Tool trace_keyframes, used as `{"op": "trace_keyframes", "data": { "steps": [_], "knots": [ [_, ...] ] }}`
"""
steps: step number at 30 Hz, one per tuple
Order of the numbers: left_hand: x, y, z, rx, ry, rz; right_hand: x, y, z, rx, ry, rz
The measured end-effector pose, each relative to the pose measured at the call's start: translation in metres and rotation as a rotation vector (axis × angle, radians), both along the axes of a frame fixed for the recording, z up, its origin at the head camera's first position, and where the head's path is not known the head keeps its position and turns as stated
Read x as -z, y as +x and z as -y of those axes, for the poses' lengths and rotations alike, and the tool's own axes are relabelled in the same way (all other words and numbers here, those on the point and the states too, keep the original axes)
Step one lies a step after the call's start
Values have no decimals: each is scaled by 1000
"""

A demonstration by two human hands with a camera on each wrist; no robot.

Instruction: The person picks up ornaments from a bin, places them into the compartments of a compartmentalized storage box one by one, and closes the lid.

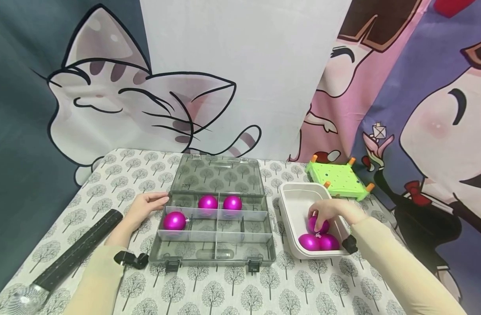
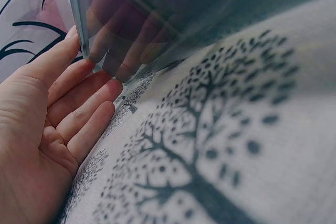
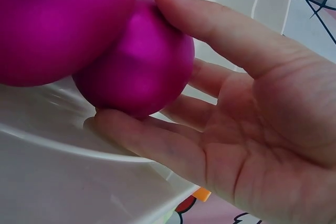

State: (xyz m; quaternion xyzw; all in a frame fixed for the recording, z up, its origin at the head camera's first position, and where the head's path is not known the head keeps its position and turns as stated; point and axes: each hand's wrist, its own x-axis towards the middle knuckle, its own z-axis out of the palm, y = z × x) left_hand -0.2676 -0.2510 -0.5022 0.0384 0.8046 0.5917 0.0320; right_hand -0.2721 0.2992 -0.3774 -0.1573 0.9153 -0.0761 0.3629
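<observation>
In the head view, my right hand [image 1: 326, 210] reaches into a white plastic tub [image 1: 286, 214] and grips a magenta Christmas bauble [image 1: 317, 225]. The right wrist view shows thumb and fingers around that bauble [image 3: 152, 61]. Two more baubles [image 1: 309, 242] lie beneath it at the tub's near end. My left hand [image 1: 146, 205] touches the left side of an open, grey see-through compartment box [image 1: 213, 264]; its fingers [image 2: 79, 95] are fairly straight against the wall. Inside the box sit a left-row bauble [image 1: 174, 221] and two back-row baubles, one left [image 1: 207, 202] and one right [image 1: 232, 203] of a divider.
A black microphone-like stick [image 1: 77, 251] with a clear round end lies left of my left forearm. Behind the tub is an upturned green toy table [image 1: 339, 178] with orange legs. The box's lid [image 1: 220, 175] lies back. A tree-print cloth [image 1: 213, 293] covers the table.
</observation>
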Motion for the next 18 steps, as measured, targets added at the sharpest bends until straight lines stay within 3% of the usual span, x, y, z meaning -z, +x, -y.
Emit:
{"op": "trace_keyframes", "data": {
  "steps": [4,18],
  "knots": [
    [-1,0,0,5,7,7,0,-1,-2,-25,-2,-10],
    [2,-1,1,5,3,4,-2,-1,-5,35,-78,-63]
  ]
}}
